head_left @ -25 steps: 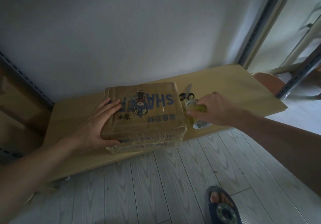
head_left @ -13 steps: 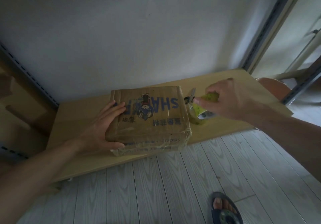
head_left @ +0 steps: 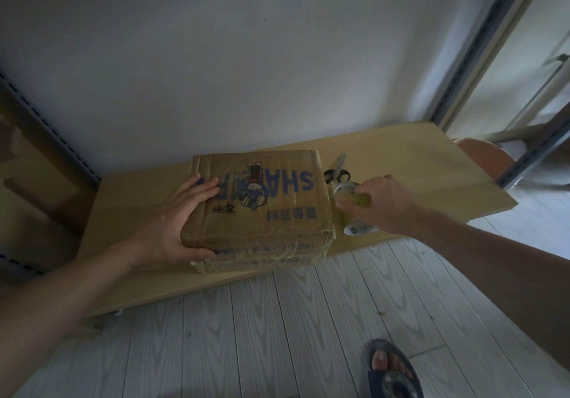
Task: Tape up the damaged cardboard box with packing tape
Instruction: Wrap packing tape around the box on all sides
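Our left hand (head_left: 172, 221) pressed flat-fingered on the cardboard box (head_left: 262, 212); at its 3 o'clock, our right hand (head_left: 385, 203) curled fingers around the packing tape roll (head_left: 347, 192).

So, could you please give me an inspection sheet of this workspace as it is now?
Surface: low wooden board on plank floor.
Job's things: cardboard box on the board, tape wrinkled along its near side; tape roll beside its right edge.
Clutter: scissors behind the roll.
Hands: left hand flat on box top, thumb on near side; right hand grips the tape roll.
Cables: nothing seen.
Surroundings: white wall, metal shelf rails, sandalled foot.
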Tool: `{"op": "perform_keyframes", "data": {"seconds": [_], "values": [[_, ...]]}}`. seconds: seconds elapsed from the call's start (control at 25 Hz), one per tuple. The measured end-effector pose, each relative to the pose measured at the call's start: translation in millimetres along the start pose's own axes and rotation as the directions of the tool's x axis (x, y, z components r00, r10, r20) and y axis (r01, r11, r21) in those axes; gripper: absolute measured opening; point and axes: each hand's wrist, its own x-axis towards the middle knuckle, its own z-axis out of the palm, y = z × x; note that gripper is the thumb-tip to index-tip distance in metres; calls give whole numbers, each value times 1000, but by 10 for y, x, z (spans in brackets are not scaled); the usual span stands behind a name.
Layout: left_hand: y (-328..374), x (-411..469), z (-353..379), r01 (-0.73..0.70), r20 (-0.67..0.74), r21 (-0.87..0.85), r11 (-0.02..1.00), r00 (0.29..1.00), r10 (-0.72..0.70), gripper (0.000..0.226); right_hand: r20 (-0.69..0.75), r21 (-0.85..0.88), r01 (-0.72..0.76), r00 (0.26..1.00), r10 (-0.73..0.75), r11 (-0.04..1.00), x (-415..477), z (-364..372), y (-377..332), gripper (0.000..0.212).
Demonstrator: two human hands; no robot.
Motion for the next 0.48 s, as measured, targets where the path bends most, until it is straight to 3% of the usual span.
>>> {"op": "perform_keyframes", "data": {"seconds": [0.2,0.28,0.32,0.36,0.4,0.48], "values": [[161,-17,-167,52,117,113,992,991,-65,108,50,199,-114,993,106,973,-48,356,49,54],[306,54,-125,294,40,52,954,954,-296,101,34,270,-146,989,142,952,-52,430,70,59],[410,126,-81,484,-43,-38,874,873,-485,98,17,318,-151,988,154,936,-59,466,86,63],[505,192,-28,648,-76,-157,746,745,-663,95,-3,368,-154,986,166,917,-66,498,99,63],[545,235,46,719,-71,-264,642,650,-757,87,-19,416,-155,984,179,896,-72,523,107,62],[507,220,133,697,-44,-396,597,635,-771,64,-44,480,-148,980,192,865,-78,532,85,66]]}}
